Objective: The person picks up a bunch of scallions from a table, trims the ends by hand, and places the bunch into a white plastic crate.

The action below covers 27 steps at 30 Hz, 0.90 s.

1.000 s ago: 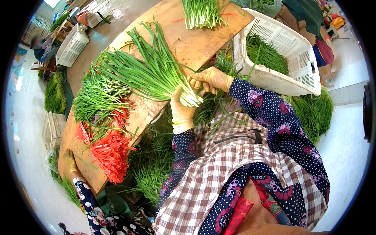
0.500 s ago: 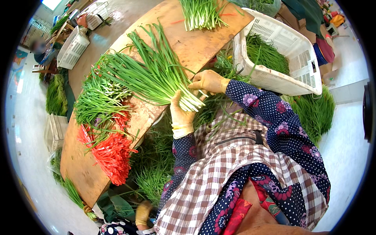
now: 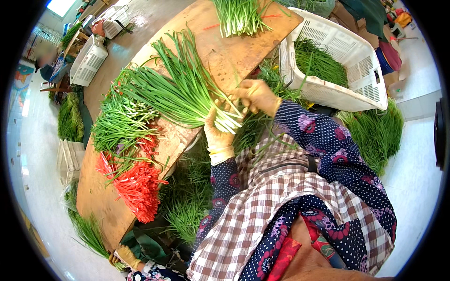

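My left hand, in a yellowish glove, is closed around the white stem ends of a bunch of garlic chives. The green leaves fan out over the wooden table to the far left. Just right of the stem ends is my right hand, gloved too, its fingers curled in a pinch. It is slightly blurred, and whatever sits between its fingertips cannot be made out. Left of the bunch lies a pile of shorter chives, beside a heap of red ties.
Another chive bunch rests at the far end of the wooden table. A white crate with chives stands right. Loose greens lie below the table edge. At lower left, a co-worker's gloved hand touches a bunch.
My right hand has shifted slightly up and right, off the stem ends. My left hand keeps its hold. The co-worker's hand has moved left and up to the bunch at the table's near end.
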{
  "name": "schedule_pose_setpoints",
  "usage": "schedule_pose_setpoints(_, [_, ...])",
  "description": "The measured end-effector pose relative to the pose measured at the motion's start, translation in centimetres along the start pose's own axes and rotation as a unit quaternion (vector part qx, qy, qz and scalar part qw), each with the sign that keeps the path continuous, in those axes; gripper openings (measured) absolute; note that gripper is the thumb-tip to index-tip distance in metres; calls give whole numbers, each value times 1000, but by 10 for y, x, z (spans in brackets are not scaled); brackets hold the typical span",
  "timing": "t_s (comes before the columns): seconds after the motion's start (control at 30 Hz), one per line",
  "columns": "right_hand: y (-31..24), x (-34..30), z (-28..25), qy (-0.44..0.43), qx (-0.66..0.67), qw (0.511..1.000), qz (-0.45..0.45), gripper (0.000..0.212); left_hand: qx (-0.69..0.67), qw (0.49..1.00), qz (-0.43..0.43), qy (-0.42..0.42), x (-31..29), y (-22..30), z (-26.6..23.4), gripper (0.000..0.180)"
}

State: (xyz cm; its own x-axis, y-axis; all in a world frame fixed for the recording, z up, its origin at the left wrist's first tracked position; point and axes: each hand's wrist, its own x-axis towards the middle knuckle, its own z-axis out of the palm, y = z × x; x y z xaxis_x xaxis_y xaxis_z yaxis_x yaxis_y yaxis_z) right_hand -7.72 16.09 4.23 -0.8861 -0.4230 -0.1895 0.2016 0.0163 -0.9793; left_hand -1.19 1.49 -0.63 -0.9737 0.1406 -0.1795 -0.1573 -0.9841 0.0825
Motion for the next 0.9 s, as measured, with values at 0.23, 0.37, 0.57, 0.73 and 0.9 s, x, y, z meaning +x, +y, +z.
schedule_pose_setpoints(0.23, [6,-2,-45,68,-8,998,-15,30,-9,1000,11,23,-1,4,-12,29])
schedule_pose_setpoints(0.37, [41,-1,-41,-102,-243,945,192,38,-12,999,12,33,-4,5,-4,35])
schedule_pose_setpoints(0.57, [8,1,-17,-18,-336,938,80,49,-17,999,0,27,-11,18,-11,35])
schedule_pose_setpoints(0.73, [21,20,8,-78,-77,992,70,39,23,998,22,59,-14,24,-12,29])
schedule_pose_setpoints(0.9, [25,25,26,-118,-16,988,100,32,15,996,-26,79,-18,24,-14,19])
